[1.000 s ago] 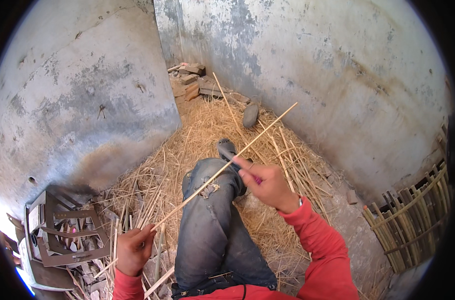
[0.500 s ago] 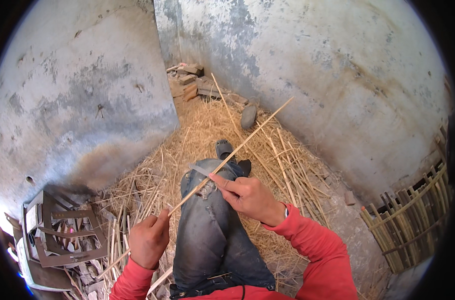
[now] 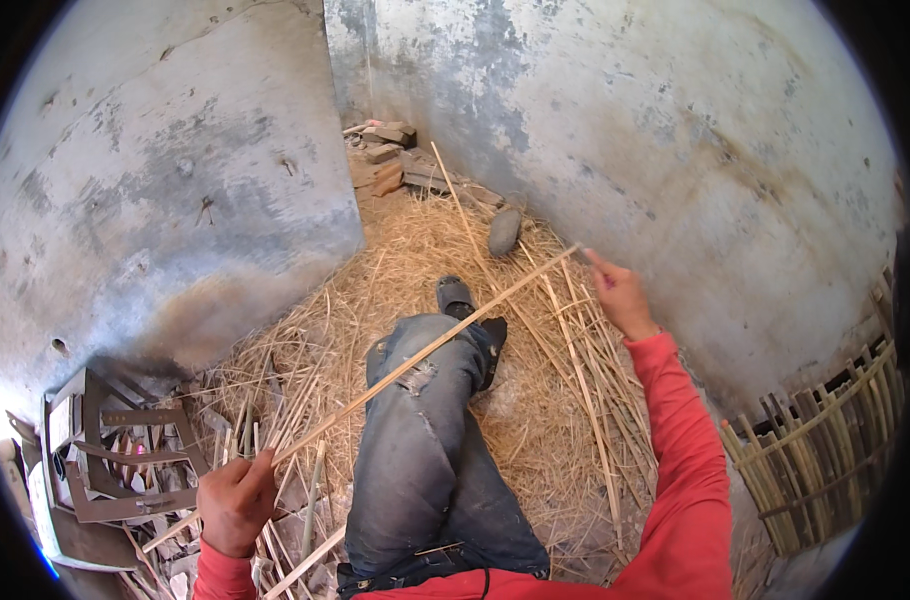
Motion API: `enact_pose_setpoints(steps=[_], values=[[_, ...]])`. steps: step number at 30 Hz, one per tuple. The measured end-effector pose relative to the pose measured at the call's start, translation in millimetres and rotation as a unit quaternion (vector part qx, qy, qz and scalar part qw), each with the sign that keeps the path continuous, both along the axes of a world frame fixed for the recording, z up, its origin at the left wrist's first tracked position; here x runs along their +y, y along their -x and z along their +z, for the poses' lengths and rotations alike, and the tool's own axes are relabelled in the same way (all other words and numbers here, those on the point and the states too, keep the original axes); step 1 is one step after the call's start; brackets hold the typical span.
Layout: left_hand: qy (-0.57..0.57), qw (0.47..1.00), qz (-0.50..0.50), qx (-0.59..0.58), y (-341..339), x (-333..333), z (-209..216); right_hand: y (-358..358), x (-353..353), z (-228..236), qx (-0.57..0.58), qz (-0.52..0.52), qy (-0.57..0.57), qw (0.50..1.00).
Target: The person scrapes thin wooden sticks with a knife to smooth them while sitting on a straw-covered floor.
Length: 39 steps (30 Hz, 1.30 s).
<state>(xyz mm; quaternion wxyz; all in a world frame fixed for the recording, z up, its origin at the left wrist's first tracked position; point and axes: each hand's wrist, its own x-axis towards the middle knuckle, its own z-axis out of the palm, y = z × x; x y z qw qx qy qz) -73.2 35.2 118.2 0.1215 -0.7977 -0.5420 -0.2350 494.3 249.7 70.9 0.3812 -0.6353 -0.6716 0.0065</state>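
A long, pale bamboo strip (image 3: 415, 362) slants across my jeans-covered legs, from lower left to upper right. My left hand (image 3: 237, 500) is closed round it near its lower end, and the tail pokes out behind the fist. My right hand (image 3: 623, 298) is at the strip's far tip, slightly blurred, with its fingers curled. The small knife whose blade showed beside that hand a moment ago is now mostly hidden at the strip's end.
Shavings (image 3: 405, 235) and loose strips (image 3: 600, 385) cover the floor. A grey stone (image 3: 504, 232) and stacked bricks (image 3: 387, 150) lie by the walls. On the left is a broken brown frame (image 3: 135, 505); on the right, a slatted bamboo panel (image 3: 825, 450).
My right hand has slid outward along the strip, from above my knee to its far tip. My left hand has shifted left and down, and the strip lies at a flatter slant.
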Motion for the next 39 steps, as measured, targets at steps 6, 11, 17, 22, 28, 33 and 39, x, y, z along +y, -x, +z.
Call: enact_pose_setpoints(steps=[6, 11, 17, 22, 28, 33, 39], values=[[0.025, 0.998, 0.035, -0.044, 7.6, -8.6, -2.3, -45.1, 10.5, -24.3, 0.068, -0.088, -0.087, 0.990], [0.014, 0.995, -0.006, -0.095, -26.4, 8.9, -10.0, 28.7, -3.9, -7.8, 0.231, -0.028, -0.107, 0.967], [0.009, 0.992, -0.060, -0.115, -62.1, 37.8, -32.1, 94.5, -17.9, 33.5, 0.693, 0.129, 0.007, 0.709], [0.049, 0.988, -0.101, -0.105, -69.9, 46.9, -35.3, 106.3, -8.8, 35.7, 0.763, 0.124, 0.075, 0.630], [0.348, 0.847, -0.141, -0.376, -98.5, 56.7, -8.6, 134.5, -19.5, 47.2, 0.750, 0.185, 0.076, 0.631], [0.317, 0.830, -0.178, -0.422, -114.0, 77.0, -25.5, 144.2, -22.0, 55.4, 0.759, 0.110, 0.043, 0.641], [0.348, 0.808, -0.118, -0.461, -113.9, 85.1, -21.7, 142.7, -41.3, 26.6, 0.608, 0.122, -0.058, 0.783]])
